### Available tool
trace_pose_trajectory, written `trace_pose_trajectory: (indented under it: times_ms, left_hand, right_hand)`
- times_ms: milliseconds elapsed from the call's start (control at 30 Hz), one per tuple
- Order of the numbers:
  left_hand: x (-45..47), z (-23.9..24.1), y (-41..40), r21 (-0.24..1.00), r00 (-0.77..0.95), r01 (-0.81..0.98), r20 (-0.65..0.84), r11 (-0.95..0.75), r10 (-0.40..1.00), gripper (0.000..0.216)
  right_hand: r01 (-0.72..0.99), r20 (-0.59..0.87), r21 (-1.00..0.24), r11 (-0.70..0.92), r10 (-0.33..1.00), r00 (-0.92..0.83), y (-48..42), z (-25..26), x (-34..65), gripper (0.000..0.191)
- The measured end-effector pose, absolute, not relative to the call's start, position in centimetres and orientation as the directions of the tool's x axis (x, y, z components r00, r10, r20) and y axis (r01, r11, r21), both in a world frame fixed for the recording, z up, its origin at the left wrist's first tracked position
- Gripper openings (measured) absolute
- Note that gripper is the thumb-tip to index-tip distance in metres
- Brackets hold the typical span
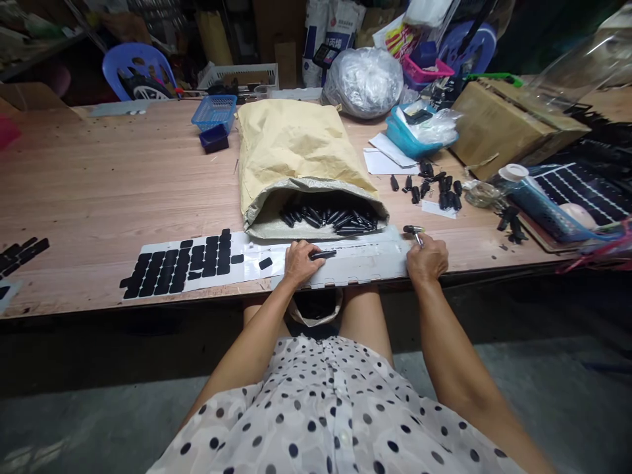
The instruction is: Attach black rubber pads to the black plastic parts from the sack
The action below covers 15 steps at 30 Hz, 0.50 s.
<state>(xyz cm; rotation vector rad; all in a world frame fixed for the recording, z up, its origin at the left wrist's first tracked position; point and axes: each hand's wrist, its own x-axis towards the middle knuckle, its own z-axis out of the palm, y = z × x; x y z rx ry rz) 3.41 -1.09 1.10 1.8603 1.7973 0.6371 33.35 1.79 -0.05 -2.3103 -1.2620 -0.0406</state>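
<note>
My left hand [299, 263] presses a slim black plastic piece [326, 254] onto a pale flat board [380, 262] at the table's front edge. In my right hand [428, 259], at the board's right end, is a small hammer [413, 230] with its head raised toward the far side. A loose black patch [266, 263] lies left of my left hand, near a white sheet with rows of black rounded patches [162, 271]. Just beyond the board, an open yellow paper sack [301, 141] lies on its side with many similar black pieces [326, 217] in its mouth.
Black parts [447, 191] are scattered at the right, near a cardboard box [508, 125] and a blue basket [553, 204]. Behind the sack stand a blue basket [214, 112], a dark blue tray [214, 139] and a stuffed clear plastic bag [364, 82]. An open bag [316, 320] sits between my knees.
</note>
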Motion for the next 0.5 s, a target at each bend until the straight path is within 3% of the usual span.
trace_pose_trajectory:
  times_ms: [333,500]
  left_hand:
    - [2.5,0.6,-1.0,0.637,0.101,0.765,0.034,-0.099,0.994,0.013]
    - [1.5,0.4,-4.2,0.597,0.32,0.733,0.123,-0.327,0.94,0.014]
  right_hand:
    - [0.829,0.381,-0.355,-0.432,0.743,0.55,2.2,-1.5,32.4,0.037]
    - [0.837,0.396,-0.338,-0.43,0.742,0.541,2.4,-1.8,32.5,0.034]
